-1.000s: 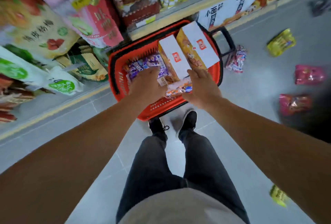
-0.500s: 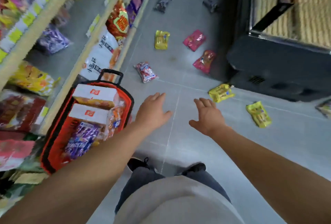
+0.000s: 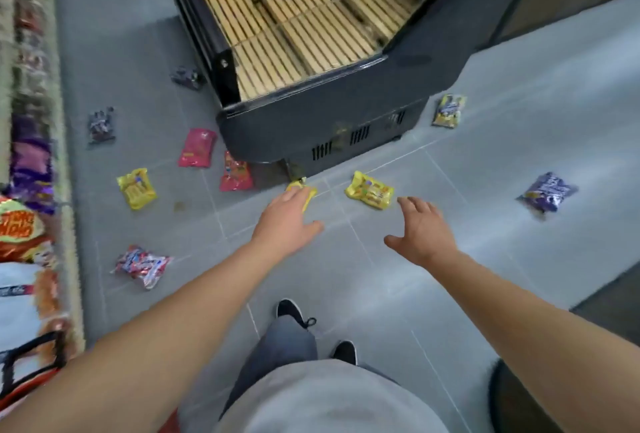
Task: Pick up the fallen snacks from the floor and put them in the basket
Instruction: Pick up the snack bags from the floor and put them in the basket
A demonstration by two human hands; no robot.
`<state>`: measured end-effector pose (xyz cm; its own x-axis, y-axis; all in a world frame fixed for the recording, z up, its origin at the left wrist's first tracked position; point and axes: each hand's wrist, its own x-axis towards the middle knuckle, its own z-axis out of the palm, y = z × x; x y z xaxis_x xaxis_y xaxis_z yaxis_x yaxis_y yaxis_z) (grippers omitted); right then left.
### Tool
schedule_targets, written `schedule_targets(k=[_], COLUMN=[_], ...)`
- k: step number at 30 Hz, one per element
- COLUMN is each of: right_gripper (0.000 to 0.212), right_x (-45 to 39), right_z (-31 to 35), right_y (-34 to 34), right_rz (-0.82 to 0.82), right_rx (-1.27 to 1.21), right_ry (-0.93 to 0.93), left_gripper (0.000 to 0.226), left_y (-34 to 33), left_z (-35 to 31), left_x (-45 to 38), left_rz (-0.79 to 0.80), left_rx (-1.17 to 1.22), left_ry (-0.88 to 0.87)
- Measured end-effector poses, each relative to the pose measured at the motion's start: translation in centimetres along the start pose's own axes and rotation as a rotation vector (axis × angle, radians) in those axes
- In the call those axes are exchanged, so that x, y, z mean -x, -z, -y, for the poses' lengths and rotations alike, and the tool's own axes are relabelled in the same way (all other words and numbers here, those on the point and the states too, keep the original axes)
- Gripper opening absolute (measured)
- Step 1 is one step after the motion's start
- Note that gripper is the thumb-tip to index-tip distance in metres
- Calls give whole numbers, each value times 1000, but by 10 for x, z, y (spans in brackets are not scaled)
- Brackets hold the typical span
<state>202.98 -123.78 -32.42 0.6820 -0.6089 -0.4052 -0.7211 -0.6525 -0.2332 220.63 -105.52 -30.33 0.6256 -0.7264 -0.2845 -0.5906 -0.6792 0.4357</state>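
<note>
Reaching for next pickup: left hand [image 3: 287, 221] and right hand [image 3: 420, 228] empty, grip wide; next, stoop, pinch yellow packet [image 3: 370, 194].

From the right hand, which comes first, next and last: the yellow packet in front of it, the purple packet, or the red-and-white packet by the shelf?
From the right hand:
1. Yellow packet, just ahead, slightly left.
2. Purple packet, off to its right.
3. Red-and-white packet, far left, beyond the left hand.
</note>
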Motion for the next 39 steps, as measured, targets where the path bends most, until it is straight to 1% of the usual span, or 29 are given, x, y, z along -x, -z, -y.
schedule_targets(k=[5, 8, 12, 15, 18, 20, 23, 27, 29, 34, 35, 39], right_gripper=[85, 85, 83, 84, 86, 86, 86, 87, 87, 83, 82, 80], right_x=[-27, -50, -87, -111, -122, -129, -138, -158, -171, -192, -198, -216], right_z=[-72, -106, -149, -180, -206, -235, -271, -342, -387, -483, -514, -578], right_y=[38, 60, 98, 119, 131, 140, 144, 151, 158, 185, 195, 216], right_rz=[-99, -158, -218, -282, -314, -327, -326, -335, -338, -309, -288, -252], right_rx=[-131, -171, -232, -293, -365, -402, -443, -509, -534, -619, -621, -621], right_ry=[-208, -292, -454, -584, -684, -767, -833, -888, -903, -913, -909, -887], left_gripper=[77, 74, 79, 79, 78, 77, 76, 76, 75, 71, 71, 70], left_y=[-8, -10, -13, -14, -23, -36, -56, -98, -122, -168, -183, -211], left_z=[-84, -127, -192, -246, -293, -333, -378, -450, -491, -580, -607, -657], left_x=[-97, -153, -238, -295, -334, -360, -383, -417, -434, -467, -477, -506], left_rz=[77, 110, 195, 257, 317, 359, 398, 444, 455, 486, 488, 509], left_rx=[-69, -58, -69, -120, -145, -176, -214, -242, -236, -197, -189, -237], left_ry=[-206, -303, -422, -546, -642, -705, -775, -804, -804, -717, -700, -695])
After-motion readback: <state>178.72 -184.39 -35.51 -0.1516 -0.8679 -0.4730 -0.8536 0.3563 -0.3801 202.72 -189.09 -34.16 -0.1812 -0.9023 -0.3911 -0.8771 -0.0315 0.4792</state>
